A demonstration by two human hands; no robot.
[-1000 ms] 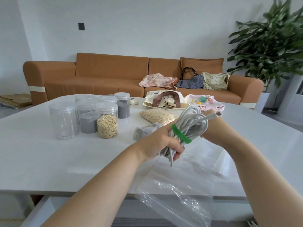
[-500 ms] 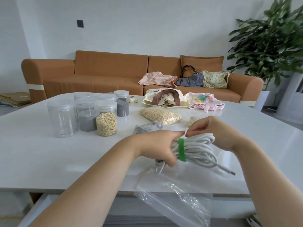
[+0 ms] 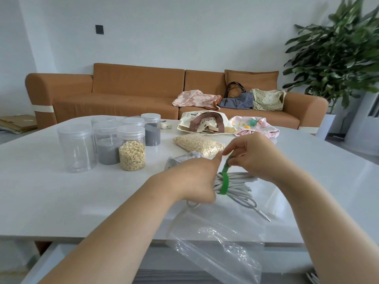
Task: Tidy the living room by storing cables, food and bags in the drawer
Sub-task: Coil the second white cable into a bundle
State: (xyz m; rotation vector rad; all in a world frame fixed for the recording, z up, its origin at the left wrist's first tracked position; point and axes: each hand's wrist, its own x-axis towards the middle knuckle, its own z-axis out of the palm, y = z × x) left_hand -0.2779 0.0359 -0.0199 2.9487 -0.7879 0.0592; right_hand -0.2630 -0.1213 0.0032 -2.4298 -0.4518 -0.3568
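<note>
1. Two hands work near the front edge of the table [image 3: 51, 191]. The left hand [image 3: 196, 179] grips the coiled white cable [image 3: 238, 186], and the right hand [image 3: 254, 156] pinches the free end of the green strap [image 3: 223, 182] wrapped round it.
2. The cable sits over a clear plastic bag [image 3: 215, 238] that overhangs the front edge.
3. Bare tabletop lies left of the left forearm and right of the right wrist.
4. Just behind the hands are a grey pouch [image 3: 180, 159] and a packet of oats [image 3: 198, 144].
5. Lidded jars [image 3: 132, 148] stand to the left, well apart from the hands.
6. Two cloth bags [image 3: 205, 124] lie near the far edge.
</note>
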